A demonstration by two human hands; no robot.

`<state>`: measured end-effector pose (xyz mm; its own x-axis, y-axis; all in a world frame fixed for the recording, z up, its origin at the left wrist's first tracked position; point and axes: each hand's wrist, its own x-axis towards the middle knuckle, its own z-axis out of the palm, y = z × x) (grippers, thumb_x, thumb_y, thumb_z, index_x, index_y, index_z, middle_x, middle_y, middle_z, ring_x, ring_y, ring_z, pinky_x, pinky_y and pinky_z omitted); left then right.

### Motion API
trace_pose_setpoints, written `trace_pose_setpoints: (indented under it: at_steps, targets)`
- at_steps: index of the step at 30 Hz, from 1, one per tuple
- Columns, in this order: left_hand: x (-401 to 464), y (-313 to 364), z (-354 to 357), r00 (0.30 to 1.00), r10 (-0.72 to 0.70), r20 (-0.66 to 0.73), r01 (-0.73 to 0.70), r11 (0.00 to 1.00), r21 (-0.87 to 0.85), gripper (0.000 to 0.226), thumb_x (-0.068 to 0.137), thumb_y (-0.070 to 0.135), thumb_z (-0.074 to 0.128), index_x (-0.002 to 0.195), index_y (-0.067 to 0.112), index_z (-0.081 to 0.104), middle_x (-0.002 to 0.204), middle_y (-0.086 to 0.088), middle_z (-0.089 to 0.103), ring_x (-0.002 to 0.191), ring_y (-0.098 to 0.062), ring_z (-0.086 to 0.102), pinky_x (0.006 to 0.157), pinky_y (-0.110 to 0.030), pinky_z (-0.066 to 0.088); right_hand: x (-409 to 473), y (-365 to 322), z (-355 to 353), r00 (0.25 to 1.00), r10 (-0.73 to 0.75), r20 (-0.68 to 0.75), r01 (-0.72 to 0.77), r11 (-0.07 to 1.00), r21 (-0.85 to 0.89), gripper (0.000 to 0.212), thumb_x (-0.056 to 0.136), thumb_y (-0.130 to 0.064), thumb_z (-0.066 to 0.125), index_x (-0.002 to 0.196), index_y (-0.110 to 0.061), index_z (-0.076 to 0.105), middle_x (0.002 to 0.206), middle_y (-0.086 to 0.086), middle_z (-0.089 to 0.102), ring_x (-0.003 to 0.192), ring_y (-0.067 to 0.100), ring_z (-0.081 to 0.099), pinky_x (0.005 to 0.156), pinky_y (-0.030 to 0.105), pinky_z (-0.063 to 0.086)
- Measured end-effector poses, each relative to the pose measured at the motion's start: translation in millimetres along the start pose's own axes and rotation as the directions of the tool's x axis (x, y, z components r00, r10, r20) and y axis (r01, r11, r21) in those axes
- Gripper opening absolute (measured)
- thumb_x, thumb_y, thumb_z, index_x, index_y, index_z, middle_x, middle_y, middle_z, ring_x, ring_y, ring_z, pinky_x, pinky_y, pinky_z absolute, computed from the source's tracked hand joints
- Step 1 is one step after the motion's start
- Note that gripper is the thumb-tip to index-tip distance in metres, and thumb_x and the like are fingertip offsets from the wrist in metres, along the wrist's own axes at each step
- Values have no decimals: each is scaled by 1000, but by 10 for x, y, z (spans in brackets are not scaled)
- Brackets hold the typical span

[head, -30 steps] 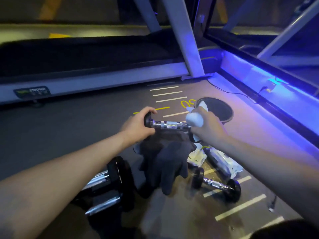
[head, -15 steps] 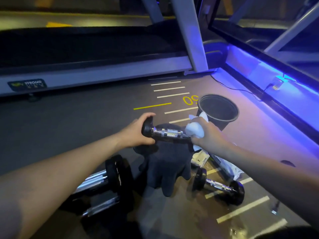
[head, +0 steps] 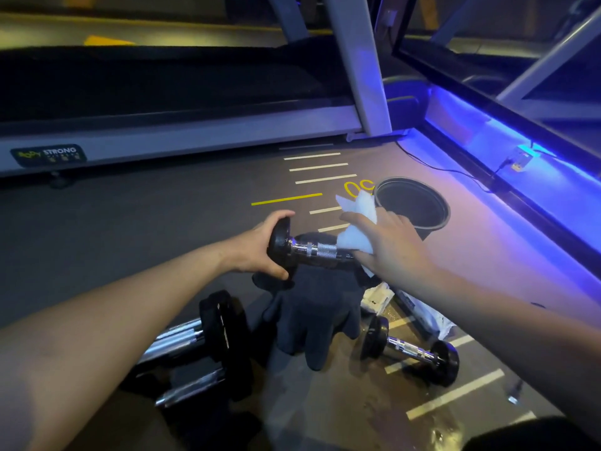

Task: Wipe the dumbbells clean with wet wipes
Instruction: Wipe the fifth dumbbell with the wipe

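Both forearms extended toward 12 o'clock. Left hand (head: 260,247) cupped around dumbbell (head: 312,250) end; right hand (head: 388,247) presses wipe (head: 357,222) against its other end.

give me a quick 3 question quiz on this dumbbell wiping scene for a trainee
1. True or false: the left hand grips the black end of the held dumbbell.
2. What does the right hand hold against that dumbbell?
A. a glove
B. a white wipe
C. a spray bottle
3. Fill in: the other small dumbbell lies on the ____, right of the dark gloves.

Key: 1 true; 2 B; 3 floor
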<state>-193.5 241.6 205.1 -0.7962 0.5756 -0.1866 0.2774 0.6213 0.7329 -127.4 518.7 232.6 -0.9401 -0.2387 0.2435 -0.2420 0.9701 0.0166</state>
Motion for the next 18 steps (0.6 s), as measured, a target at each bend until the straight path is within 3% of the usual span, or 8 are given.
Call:
trace_pose_setpoints:
  at_steps: [5, 11, 15, 18]
  targets:
    - [12, -22, 6, 1000, -2, -4, 2, 1000, -19, 119, 65, 18, 94, 154, 35, 16, 151, -2, 37, 132, -17, 44, 101, -20, 35, 88, -237, 25, 994, -81, 75, 62, 972, 225, 67, 86, -49, 61, 144, -42, 29, 120, -2, 60, 107, 26, 55, 83, 39, 41]
    - [27, -39, 8, 1000, -10, -4, 10, 1000, -9, 119, 65, 23, 94, 153, 39, 14, 150, -5, 39, 130, -19, 47, 105, -26, 39, 210, -471, 124, 991, -73, 108, 42, 962, 269, 76, 85, -57, 62, 146, -46, 19, 125, 1, 63, 110, 29, 57, 92, 43, 42]
    - [26, -45, 9, 1000, -11, -7, 11, 1000, -2, 120, 64, 26, 94, 152, 40, 13, 152, -4, 37, 134, -21, 44, 112, -34, 39, 270, -572, 182, 987, -52, 152, 13, 970, 244, 97, 81, -56, 67, 151, -44, 1, 127, 6, 63, 113, 33, 58, 96, 44, 42]
    - [42, -62, 14, 1000, -13, -5, 13, 1000, -3, 121, 62, 29, 94, 150, 43, 13, 150, -3, 39, 135, -20, 44, 114, -37, 38, 326, -627, 206, 982, 27, 186, -74, 965, 251, 116, 75, -57, 75, 155, -30, -5, 125, 9, 65, 118, 36, 57, 97, 42, 39]
